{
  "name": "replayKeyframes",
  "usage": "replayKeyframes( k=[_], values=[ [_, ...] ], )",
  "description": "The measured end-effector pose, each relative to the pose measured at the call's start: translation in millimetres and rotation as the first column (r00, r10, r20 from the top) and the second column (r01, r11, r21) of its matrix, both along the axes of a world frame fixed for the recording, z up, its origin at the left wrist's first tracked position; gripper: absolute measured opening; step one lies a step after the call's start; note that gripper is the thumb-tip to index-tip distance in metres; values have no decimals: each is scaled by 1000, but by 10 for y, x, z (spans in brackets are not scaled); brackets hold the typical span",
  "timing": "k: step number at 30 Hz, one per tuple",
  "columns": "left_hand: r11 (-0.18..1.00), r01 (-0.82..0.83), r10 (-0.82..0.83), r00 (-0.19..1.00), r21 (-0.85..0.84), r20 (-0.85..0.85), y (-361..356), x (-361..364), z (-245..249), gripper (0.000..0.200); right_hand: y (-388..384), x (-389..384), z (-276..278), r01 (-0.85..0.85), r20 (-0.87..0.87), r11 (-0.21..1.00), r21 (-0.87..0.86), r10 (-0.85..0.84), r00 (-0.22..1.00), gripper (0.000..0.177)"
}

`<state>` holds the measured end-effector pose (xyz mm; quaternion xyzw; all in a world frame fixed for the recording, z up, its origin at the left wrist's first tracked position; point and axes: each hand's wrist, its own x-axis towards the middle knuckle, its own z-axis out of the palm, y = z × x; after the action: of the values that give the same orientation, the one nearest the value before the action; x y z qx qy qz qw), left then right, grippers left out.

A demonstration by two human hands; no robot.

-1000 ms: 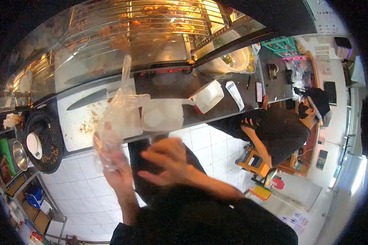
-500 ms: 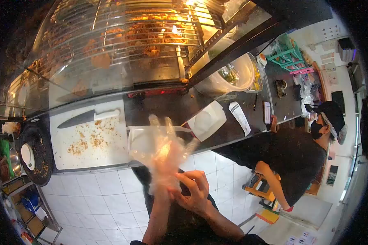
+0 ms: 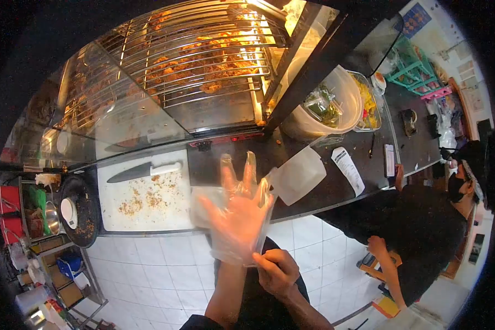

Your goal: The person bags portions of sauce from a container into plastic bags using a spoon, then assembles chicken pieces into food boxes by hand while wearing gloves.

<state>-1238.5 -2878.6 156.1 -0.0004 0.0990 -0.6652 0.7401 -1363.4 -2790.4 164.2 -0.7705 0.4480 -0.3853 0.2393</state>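
My left hand (image 3: 238, 220) is inside a clear, loose plastic glove (image 3: 225, 250), its fingers spread apart in front of the counter. The glove's fingertips stick out past my own fingers. At the wrist, my right hand (image 3: 278, 270) pinches the glove's cuff between thumb and fingers. Behind the gloved hand, a white item on the counter is partly hidden. To the left, a white cutting board (image 3: 170, 212) carries a large knife (image 3: 131, 173) and scattered brown crumbs (image 3: 154, 195). On the right lies a white paper food tray (image 3: 299, 176).
A lit rack (image 3: 214, 66) of cooked meat stands above the counter behind glass (image 3: 132, 110). A tub (image 3: 344, 104) of bagged greens, a receipt (image 3: 348, 171) and a phone (image 3: 389, 159) are right. A co-worker in black (image 3: 407, 231) leans at the counter. A round black tray (image 3: 85, 220) sits left.
My left hand has spread its fingers more fully inside the glove. My right hand still grips the cuff, now slightly lower and further right. The camera view has shifted, moving the counter rightward.
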Motion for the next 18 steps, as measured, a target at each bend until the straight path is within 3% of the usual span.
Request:
replayKeyframes(
  k=[4,6,8,11,12,13,15,16,18],
  values=[
    [986,122,-124,992,116,7,-188,-38,-184,75,122,-15,49,-24,92,1000,14,22,996,23],
    [974,-42,-57,906,222,419,-366,88,-66,73,102,-60,53,-4,85,997,77,-3,996,25],
    [969,-154,-44,663,193,747,-642,387,-68,73,146,-131,67,9,71,994,107,-17,997,27],
    [931,-315,-71,345,187,936,-1049,817,-109,70,314,-329,-57,-28,15,977,211,26,1000,29],
    [910,-371,-100,236,184,967,-1112,961,-134,67,364,-397,-132,-67,-22,958,280,76,997,29],
    [911,-370,-95,235,179,967,-1093,1096,-141,67,406,-435,-177,-60,-29,961,270,70,997,29],
    [922,-356,-272,-321,151,907,-1021,1295,-151,63,510,-540,-252,-40,-60,931,363,66,996,36],
    [922,-356,-271,-319,151,908,-1033,1312,-215,63,538,-583,-273,-15,-93,891,454,63,994,42],
    [904,-422,-302,-509,71,806,-1078,1336,-329,63,532,-605,-221,8,-105,881,474,48,993,38]
  ],
)
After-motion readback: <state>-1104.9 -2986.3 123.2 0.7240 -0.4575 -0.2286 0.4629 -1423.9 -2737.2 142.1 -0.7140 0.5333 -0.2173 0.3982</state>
